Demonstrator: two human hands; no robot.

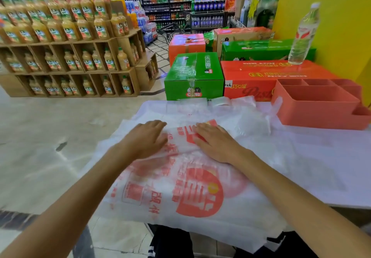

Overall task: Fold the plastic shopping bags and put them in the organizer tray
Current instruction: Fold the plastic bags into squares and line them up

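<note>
- Two hands, the left hand (147, 137) and right hand (215, 142), lie flat with straight fingers on a printed plastic bag (186, 187) at the tabletop's (321, 157) near-left corner, its near edge overhanging.
- To crease cleanly, I'd press outward from the middle, pushing trapped air toward the bag's open end.
- More bags (236, 107) sit crumpled by the far edge.
- The organizer tray (317, 107), apparently unfilled, waits at the far-right corner.
</note>
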